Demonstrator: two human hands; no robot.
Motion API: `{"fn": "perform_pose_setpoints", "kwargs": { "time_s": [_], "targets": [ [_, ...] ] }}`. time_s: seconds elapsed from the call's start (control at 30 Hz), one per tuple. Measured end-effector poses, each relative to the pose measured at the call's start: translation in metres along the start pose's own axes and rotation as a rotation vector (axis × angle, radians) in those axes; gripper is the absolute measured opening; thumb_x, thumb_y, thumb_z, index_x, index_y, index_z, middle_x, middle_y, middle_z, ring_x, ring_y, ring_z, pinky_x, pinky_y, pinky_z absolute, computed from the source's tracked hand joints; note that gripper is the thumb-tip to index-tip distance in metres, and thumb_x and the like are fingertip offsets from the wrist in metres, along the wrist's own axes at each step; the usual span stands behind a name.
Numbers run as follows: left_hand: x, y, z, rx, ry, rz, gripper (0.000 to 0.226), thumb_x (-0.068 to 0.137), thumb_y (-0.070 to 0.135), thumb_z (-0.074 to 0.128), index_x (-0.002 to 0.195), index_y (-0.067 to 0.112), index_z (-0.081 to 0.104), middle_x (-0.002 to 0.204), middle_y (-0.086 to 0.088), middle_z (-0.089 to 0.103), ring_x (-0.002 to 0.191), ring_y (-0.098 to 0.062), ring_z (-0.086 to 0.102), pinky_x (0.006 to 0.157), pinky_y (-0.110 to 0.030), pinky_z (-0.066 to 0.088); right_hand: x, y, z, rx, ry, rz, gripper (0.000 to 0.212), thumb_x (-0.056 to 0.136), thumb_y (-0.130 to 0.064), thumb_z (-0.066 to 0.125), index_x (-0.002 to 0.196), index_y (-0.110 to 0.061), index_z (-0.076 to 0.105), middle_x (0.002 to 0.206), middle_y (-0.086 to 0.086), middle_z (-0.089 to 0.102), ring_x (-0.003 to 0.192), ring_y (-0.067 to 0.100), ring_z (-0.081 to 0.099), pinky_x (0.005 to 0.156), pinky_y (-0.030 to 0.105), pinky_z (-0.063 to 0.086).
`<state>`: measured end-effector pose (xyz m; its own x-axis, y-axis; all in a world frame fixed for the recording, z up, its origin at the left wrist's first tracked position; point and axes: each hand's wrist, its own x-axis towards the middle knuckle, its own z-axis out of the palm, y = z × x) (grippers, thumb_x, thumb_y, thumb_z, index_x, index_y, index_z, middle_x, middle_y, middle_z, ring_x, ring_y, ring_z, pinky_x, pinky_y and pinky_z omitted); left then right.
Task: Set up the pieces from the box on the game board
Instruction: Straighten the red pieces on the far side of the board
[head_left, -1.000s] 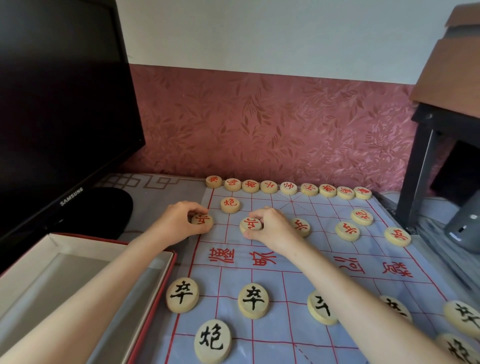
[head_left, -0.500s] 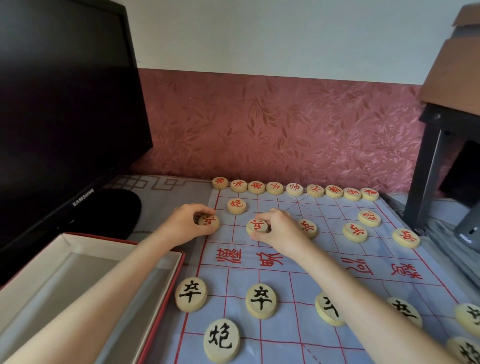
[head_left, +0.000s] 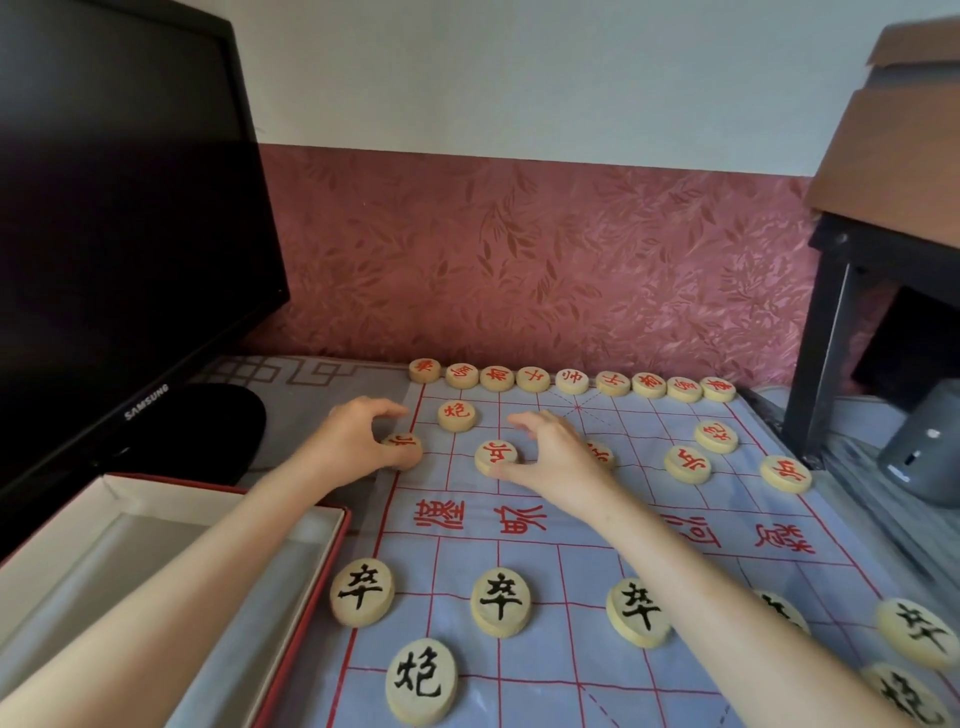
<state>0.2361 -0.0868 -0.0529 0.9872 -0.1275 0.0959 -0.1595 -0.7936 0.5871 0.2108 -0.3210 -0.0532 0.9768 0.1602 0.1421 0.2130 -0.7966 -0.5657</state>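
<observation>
Mid-frame, left of centre, both hands sit over the red soldier row on the far half of the xiangqi board (head_left: 566, 649). L hand (head_left: 358, 441): thumb against the leftmost red soldier (head_left: 405, 451), which lies on the board's left edge line. Its fingers arch above the disc w/o touching, so can't tell pinch vs. mere touch. R hand (head_left: 553, 457): fingers spread, holding nothing. The second red soldier (head_left: 496, 457) lies flat just left of its palm, thumb tip at the disc's lower edge. Pieces are round discs, no long axis, so approach angle shouldn't matter. Each hand is nearest its own soldier. Box (head_left: 223, 493), lower left: open, red-rimmed, no pieces in the visible part. Setup looks nearly done, but the black back row is out of frame, so unconfirmed.
</observation>
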Motion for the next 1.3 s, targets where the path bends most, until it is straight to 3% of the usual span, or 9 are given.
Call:
{"fn": "perform_pose_setpoints", "kwargs": {
  "time_s": [0.2, 0.27, 0.37, 0.5, 0.7, 0.93, 1.07, 1.2, 1.3],
  "targets": [
    [0.0, 0.053, 0.005, 0.029, 0.124, 0.221, 0.043, 0.075, 0.028, 0.074, 0.115, 0.02, 0.062, 0.117, 0.003, 0.06, 0.112, -0.013, 0.053, 0.086, -0.017, 0.034, -0.019, 0.034, -0.056, 0.069, 0.042, 0.061, 0.036, 0.087, -0.024, 0.063, 0.122, -0.023, 0.058, 0.129, -0.003, 0.051, 0.123, 0.015, 0.045, 0.095, 0.026, 0.035],
    [0.001, 0.077, 0.02, 0.006, 0.059, 0.275, 0.04, 0.076, 0.023, 0.073, 0.114, 0.021, 0.063, 0.114, 0.0, 0.062, 0.105, -0.014, 0.056, 0.081, -0.018, 0.037, -0.024, 0.056, -0.077, 0.072, 0.082, 0.125, 0.034, 0.088, -0.015, 0.062, 0.121, -0.017, 0.059, 0.125, -0.001, 0.055, 0.115, 0.014, 0.049, 0.091, 0.023, 0.034],
    [0.006, 0.106, 0.051, 0.07, -0.083, 0.352, 0.042, 0.079, 0.019, 0.069, 0.12, 0.023, 0.058, 0.125, -0.002, 0.058, 0.11, -0.017, 0.055, 0.093, -0.029, 0.043, -0.03, 0.091, -0.097, 0.097, 0.104, 0.211, 0.035, 0.085, -0.006, 0.064, 0.119, -0.012, 0.061, 0.123, 0.004, 0.061, 0.114, 0.015, 0.055, 0.093, 0.025, 0.04],
    [0.015, 0.134, 0.082, 0.201, -0.231, 0.441, 0.05, 0.085, 0.002, 0.055, 0.131, 0.019, 0.049, 0.139, 0.0, 0.047, 0.129, -0.017, 0.042, 0.101, -0.019, 0.029, -0.036, 0.122, -0.105, -0.06, -0.08, 0.193, 0.049, 0.089, -0.001, 0.053, 0.127, -0.032, 0.055, 0.137, -0.002, 0.051, 0.123, 0.017, 0.051, 0.102, 0.036, 0.044],
    [0.025, 0.143, 0.096, 0.173, -0.343, 0.419, 0.056, 0.082, -0.011, 0.045, 0.129, 0.02, 0.052, 0.139, 0.0, 0.048, 0.128, -0.017, 0.044, 0.101, -0.022, 0.037, -0.036, 0.128, -0.111, -0.178, -0.31, 0.127, 0.058, 0.093, 0.011, 0.035, 0.138, -0.024, 0.045, 0.149, -0.008, 0.035, 0.139, 0.013, 0.029, 0.106, 0.017, 0.021],
    [0.029, 0.148, 0.103, 0.216, -0.248, 0.347, 0.045, 0.083, 0.028, 0.065, 0.126, 0.022, 0.055, 0.119, -0.007, 0.055, 0.098, -0.023, 0.058, 0.087, -0.034, 0.05, -0.031, 0.142, -0.104, -0.261, -0.125, 0.124, 0.042, 0.087, -0.036, 0.062, 0.126, -0.024, 0.056, 0.125, 0.002, 0.051, 0.126, 0.022, 0.039, 0.106, 0.042, 0.035],
    [0.028, 0.153, 0.109, 0.299, -0.178, 0.23, 0.062, 0.073, 0.051, 0.068, 0.124, 0.02, 0.053, 0.112, -0.006, 0.053, 0.098, -0.026, 0.057, 0.083, -0.037, 0.05, -0.033, 0.134, -0.099, -0.33, 0.04, 0.172, 0.043, 0.079, -0.05, 0.065, 0.089, -0.009, 0.057, 0.105, 0.006, 0.057, 0.105, 0.025, 0.05, 0.083, 0.036, 0.045],
    [0.029, 0.156, 0.115, 0.277, -0.129, 0.208, 0.077, 0.062, 0.062, 0.069, 0.122, 0.016, 0.053, 0.111, -0.004, 0.051, 0.1, -0.023, 0.055, 0.083, -0.035, 0.049, -0.035, 0.128, -0.1, -0.332, 0.061, 0.18, 0.047, 0.083, -0.06, 0.053, 0.072, -0.014, 0.051, 0.1, 0.005, 0.051, 0.103, 0.026, 0.05, 0.081, 0.035, 0.04],
    [0.03, 0.155, 0.111, 0.272, -0.104, 0.246, 0.08, 0.065, 0.058, 0.07, 0.131, 0.019, 0.046, 0.127, -0.002, 0.047, 0.119, -0.021, 0.047, 0.096, -0.036, 0.044, -0.039, 0.133, -0.109, -0.192, 0.0, 0.171, 0.049, 0.086, -0.045, 0.06, 0.125, -0.016, 0.055, 0.135, 0.001, 0.043, 0.13, 0.02, 0.039, 0.105, 0.035, 0.034]
  ]
}}
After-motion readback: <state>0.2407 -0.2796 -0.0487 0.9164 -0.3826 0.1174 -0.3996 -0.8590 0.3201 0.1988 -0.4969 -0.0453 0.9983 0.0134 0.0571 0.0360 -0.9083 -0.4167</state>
